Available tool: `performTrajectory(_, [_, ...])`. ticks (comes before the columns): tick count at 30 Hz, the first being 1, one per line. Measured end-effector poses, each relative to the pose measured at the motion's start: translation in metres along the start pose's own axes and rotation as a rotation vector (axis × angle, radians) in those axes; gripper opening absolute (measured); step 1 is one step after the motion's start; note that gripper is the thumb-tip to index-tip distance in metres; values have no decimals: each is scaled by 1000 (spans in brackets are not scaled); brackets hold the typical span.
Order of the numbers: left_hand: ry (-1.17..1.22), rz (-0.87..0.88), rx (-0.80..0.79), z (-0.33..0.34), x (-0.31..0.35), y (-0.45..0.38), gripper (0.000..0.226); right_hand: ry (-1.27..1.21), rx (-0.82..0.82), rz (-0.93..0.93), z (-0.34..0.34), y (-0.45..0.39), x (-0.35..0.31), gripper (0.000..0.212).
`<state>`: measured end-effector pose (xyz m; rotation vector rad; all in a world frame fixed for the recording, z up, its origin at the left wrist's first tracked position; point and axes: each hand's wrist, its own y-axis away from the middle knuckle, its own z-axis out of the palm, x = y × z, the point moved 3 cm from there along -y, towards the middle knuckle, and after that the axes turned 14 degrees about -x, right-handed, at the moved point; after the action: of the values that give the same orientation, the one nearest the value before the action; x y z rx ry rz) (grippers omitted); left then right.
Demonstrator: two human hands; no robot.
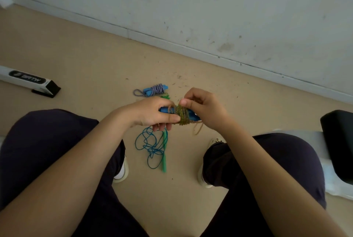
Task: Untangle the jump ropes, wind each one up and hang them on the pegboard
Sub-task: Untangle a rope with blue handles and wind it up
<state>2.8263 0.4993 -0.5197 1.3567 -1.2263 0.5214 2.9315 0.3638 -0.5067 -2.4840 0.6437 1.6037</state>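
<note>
Seated person, head view down between the knees onto a tan floor. Landmark: the blue handles (192,116) held at centre. Left hand (152,111) grips the handles' left end, fingers curled round them. Right hand (202,107) pinches the olive-tan rope (183,115) just above the wound coil, thumb and fingers closed on the strand; a short loose tail hangs below the handles' right end. Coil sits tight around the middle of the handles, turns touching. Beyond the handles, on the floor: a purple-white rope (155,90), already wound on its own blue handles, with a small loop left out. Below the handles, on the floor: a teal rope (150,146), loose and looping over itself, with a green handle (164,152) lying through it. Pegboard not in view. Judgement: cord is light, soft, limp; it holds no shape alone and will spring off the smooth plastic if tension drops. Best hold: rigid handles as the core in one hand, strand pinched close to the coil with the other. Tail likely needs tucking under a turn
</note>
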Motion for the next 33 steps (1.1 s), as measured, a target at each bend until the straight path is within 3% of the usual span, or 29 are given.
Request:
performTrajectory(6, [273, 34, -180, 4, 3, 1, 34, 12, 41, -45, 3, -1, -7, 19])
performTrajectory(11, [198, -26, -6, 14, 7, -3, 57, 26, 46, -103, 7, -1, -9, 27])
performTrajectory(17, [143, 9, 199, 20, 5, -9, 33, 8, 66, -75, 6, 1, -9, 25])
performTrajectory(25, [126, 32, 140, 15, 8, -7, 42, -62, 53, -7, 2, 0, -6, 18])
performTrajectory(33, [208, 71, 181, 17, 6, -8, 25, -47, 55, 47, 0, 0, -5, 21])
